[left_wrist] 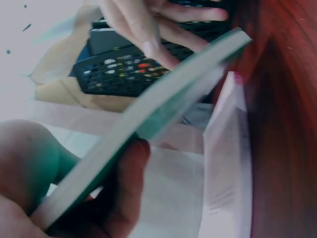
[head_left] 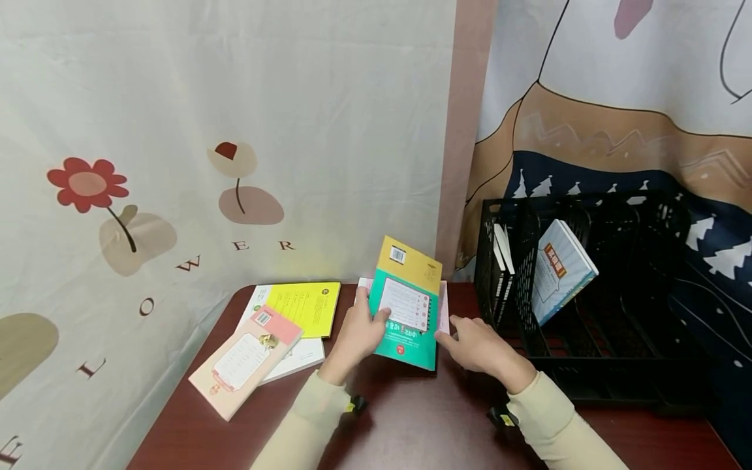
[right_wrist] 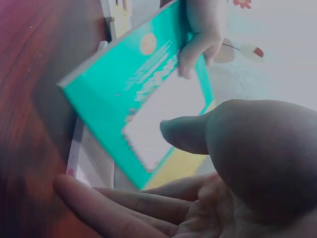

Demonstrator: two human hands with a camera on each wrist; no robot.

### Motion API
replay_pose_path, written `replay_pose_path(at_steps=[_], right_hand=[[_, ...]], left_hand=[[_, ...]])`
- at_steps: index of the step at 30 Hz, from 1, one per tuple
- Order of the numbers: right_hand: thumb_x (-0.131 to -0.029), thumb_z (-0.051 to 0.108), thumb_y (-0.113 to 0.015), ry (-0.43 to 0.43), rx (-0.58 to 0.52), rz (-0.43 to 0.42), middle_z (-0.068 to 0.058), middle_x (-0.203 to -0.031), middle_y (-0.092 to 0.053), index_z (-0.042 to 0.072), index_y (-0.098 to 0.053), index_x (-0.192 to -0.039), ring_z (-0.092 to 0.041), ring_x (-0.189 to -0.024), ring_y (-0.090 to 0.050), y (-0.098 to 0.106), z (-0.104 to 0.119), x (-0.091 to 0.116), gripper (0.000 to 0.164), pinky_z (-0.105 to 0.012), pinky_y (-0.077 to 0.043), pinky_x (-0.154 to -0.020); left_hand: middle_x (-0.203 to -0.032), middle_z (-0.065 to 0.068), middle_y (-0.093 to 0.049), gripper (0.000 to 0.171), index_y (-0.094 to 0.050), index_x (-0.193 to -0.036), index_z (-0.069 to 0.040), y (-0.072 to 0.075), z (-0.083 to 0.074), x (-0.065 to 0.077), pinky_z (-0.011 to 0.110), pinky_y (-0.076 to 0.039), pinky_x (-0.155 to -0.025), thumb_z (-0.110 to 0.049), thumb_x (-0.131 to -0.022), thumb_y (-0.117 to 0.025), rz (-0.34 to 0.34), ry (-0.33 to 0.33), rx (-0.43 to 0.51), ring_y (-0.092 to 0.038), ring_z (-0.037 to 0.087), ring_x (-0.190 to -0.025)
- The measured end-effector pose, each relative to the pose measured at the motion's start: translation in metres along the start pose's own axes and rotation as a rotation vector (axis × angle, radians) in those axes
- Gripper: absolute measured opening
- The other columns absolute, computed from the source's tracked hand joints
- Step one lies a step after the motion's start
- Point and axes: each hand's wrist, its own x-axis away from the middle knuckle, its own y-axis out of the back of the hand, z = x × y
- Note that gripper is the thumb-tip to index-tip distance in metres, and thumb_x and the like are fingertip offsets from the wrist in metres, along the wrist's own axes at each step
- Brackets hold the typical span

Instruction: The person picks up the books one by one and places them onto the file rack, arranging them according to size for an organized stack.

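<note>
Here, the left hand (head_left: 358,334) pinches the green-and-yellow book (head_left: 407,304) above the worktop (head_left: 411,421), long axis running away from the person, yellow end farthest; the right hand (head_left: 483,349) is spread beside it.

So the table (head_left: 411,424) has a loose book pile (head_left: 314,310) on the left, with one book (head_left: 245,362) lying across its near left side. Middle: the held book (head_left: 408,303) has the left hand (head_left: 358,333) on its left edge and the right hand (head_left: 478,346) just right of it, plus a half-hidden book (head_left: 443,307) behind. Right side's the rack (head_left: 617,378): two books (head_left: 502,274) in the leftmost slot, then a right-leaning book (head_left: 561,271). Cloth (head_left: 352,130) hangs behind everything.
</note>
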Motion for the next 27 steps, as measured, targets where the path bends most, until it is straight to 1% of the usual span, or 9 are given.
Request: replay_pose_path(at_steps=[4, 8, 10, 12, 15, 18, 20, 23, 27], right_hand=[[-0.105, 0.053, -0.055, -0.020, -0.072, -0.035, -0.009, -0.075, -0.070, -0.010, -0.032, -0.160, -0.019, -0.058, -0.070, 0.006, -0.002, -0.004, 0.086, -0.039, -0.057, -0.068], [-0.101, 0.064, -0.054, -0.015, -0.245, -0.077, -0.010, -0.098, -0.078, -0.005, -0.029, -0.162, -0.020, -0.064, -0.075, 0.009, -0.005, -0.009, 0.096, -0.041, -0.064, -0.068], [-0.100, 0.066, -0.056, -0.004, -0.352, -0.085, -0.012, -0.102, -0.078, 0.000, -0.032, -0.162, -0.021, -0.066, -0.077, 0.010, -0.004, -0.010, 0.093, -0.040, -0.065, -0.064], [-0.100, 0.063, -0.056, 0.022, -0.470, -0.080, -0.013, -0.104, -0.078, 0.008, -0.035, -0.160, -0.023, -0.071, -0.078, 0.009, -0.003, -0.011, 0.084, -0.039, -0.065, -0.065], [-0.103, 0.056, -0.056, 0.075, -0.688, -0.054, -0.015, -0.113, -0.076, 0.018, -0.036, -0.157, -0.027, -0.085, -0.079, 0.008, 0.001, -0.010, 0.069, -0.040, -0.066, -0.071], [-0.107, 0.047, -0.055, 0.127, -0.875, -0.052, -0.018, -0.126, -0.072, 0.025, -0.032, -0.158, -0.030, -0.097, -0.079, 0.008, 0.006, -0.008, 0.061, -0.043, -0.066, -0.079], [-0.108, 0.042, -0.055, 0.151, -0.919, -0.082, -0.019, -0.129, -0.070, 0.027, -0.031, -0.160, -0.029, -0.099, -0.079, 0.008, 0.008, -0.006, 0.060, -0.043, -0.066, -0.080], [-0.109, 0.039, -0.055, 0.162, -0.909, -0.128, -0.021, -0.130, -0.069, 0.028, -0.031, -0.161, -0.028, -0.096, -0.079, 0.008, 0.010, -0.005, 0.059, -0.042, -0.066, -0.078], [-0.109, 0.037, -0.054, 0.140, -0.880, -0.137, -0.022, -0.127, -0.069, 0.028, -0.029, -0.163, -0.027, -0.094, -0.079, 0.010, 0.010, -0.006, 0.060, -0.042, -0.066, -0.076]], left_hand=[[-0.101, 0.007, -0.076, 0.038, -0.043, -0.135, -0.015, 0.011, -0.009, 0.004, 0.040, -0.062, -0.072, -0.027, -0.105, -0.063, -0.003, -0.025, 0.137, -0.075, 0.018, -0.078], [-0.107, 0.008, -0.073, 0.042, -0.043, -0.138, -0.018, 0.014, -0.018, 0.008, 0.041, -0.063, -0.073, -0.029, -0.104, -0.065, 0.004, -0.061, 0.244, -0.076, 0.021, -0.083], [-0.109, 0.009, -0.071, 0.042, -0.044, -0.138, -0.019, 0.013, -0.020, 0.009, 0.040, -0.064, -0.073, -0.028, -0.104, -0.066, 0.005, -0.079, 0.291, -0.076, 0.021, -0.085], [-0.110, 0.011, -0.072, 0.041, -0.044, -0.138, -0.018, 0.010, -0.022, 0.010, 0.039, -0.064, -0.073, -0.026, -0.104, -0.065, 0.015, -0.098, 0.346, -0.076, 0.023, -0.085], [-0.112, 0.014, -0.073, 0.039, -0.043, -0.138, -0.015, 0.005, -0.023, 0.010, 0.039, -0.066, -0.073, -0.023, -0.105, -0.064, 0.036, -0.111, 0.438, -0.078, 0.026, -0.086], [-0.114, 0.017, -0.074, 0.038, -0.042, -0.137, -0.014, -0.001, -0.024, 0.010, 0.039, -0.066, -0.073, -0.021, -0.106, -0.063, 0.046, -0.106, 0.510, -0.079, 0.027, -0.087], [-0.115, 0.019, -0.074, 0.038, -0.042, -0.137, -0.012, -0.004, -0.024, 0.010, 0.038, -0.066, -0.073, -0.021, -0.106, -0.062, 0.043, -0.099, 0.532, -0.079, 0.027, -0.086], [-0.114, 0.019, -0.075, 0.040, -0.042, -0.137, -0.011, -0.006, -0.024, 0.009, 0.037, -0.066, -0.073, -0.023, -0.105, -0.063, 0.042, -0.083, 0.542, -0.079, 0.026, -0.085], [-0.113, 0.018, -0.076, 0.045, -0.041, -0.138, -0.012, -0.005, -0.023, 0.008, 0.038, -0.066, -0.072, -0.031, -0.105, -0.065, 0.063, -0.050, 0.484, -0.080, 0.026, -0.084]])
